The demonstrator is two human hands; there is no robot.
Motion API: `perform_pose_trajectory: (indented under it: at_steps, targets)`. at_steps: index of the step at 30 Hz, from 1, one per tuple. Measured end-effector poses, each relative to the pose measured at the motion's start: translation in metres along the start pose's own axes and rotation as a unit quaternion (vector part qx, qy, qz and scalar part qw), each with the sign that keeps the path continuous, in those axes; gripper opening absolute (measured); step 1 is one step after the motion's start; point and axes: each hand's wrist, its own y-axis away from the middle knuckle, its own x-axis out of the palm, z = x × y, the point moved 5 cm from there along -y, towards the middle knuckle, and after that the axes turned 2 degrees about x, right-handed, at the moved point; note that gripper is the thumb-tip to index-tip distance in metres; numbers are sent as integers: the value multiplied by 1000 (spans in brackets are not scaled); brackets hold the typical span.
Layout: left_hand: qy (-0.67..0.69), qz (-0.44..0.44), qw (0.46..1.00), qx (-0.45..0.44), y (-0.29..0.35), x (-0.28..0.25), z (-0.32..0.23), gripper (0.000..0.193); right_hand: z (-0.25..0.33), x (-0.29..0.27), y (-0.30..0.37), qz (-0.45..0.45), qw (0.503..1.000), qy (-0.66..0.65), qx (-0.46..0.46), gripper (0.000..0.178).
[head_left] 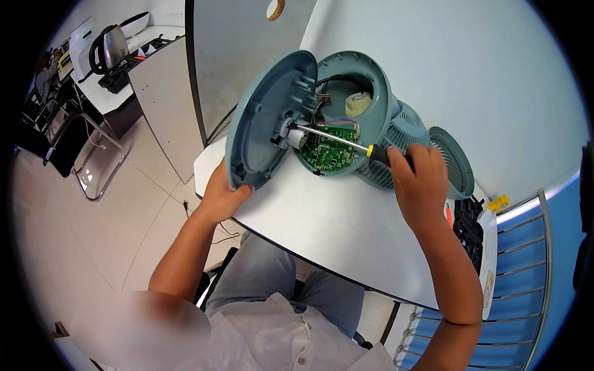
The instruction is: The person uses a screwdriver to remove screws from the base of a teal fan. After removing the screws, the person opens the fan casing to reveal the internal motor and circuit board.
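Note:
My left hand [224, 196] grips the lower rim of a round teal plastic cover [252, 123], which stands tilted on edge. In my right hand [421, 182] is a screwdriver [337, 138] with a black and yellow handle. Its shaft points left, and the tip is at a small silver motor [297, 138] on the cover's inner side. Beside the cover lies the opened teal fan housing [374, 71], showing a green circuit board [328, 151], wires and a cream-wrapped part [357, 104]. Exactly what the tip touches is too small to make out.
A white table [328, 216] bears the parts, with a teal grille ring [461, 164] behind my right hand. Farther right is a black tool case [468, 232] by a metal railing [544, 260]. A grey partition [247, 37] stands left; beyond it are a kettle [113, 46] and a chair [93, 154].

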Motion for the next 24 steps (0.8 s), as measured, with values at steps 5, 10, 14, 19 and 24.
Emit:
perform_pose_trajectory:
  at_steps: [5, 10, 14, 19, 24]
  targets:
    - [-28, -1, 1000, 8, -1, -2, -1, 63, -1, -1, -5, 14, 999, -26, 26, 27]
    - [-28, -7, 1000, 7, -1, -2, -4, 64, 1, 2, -2, 181, 979, -49, 81, 24]
    - [-21, -4, 1000, -1, -1, -1, -5, 64, 1, 4, 7, 196, 962, -125, 140, 24]
    - [-18, -3, 1000, 5, -2, 1, -4, 64, 0, 2, 8, 141, 980, -101, 99, 26]
    - [-16, -5, 1000, 12, -2, -2, -1, 65, 5, 0, 1, 124, 982, -109, 97, 31]
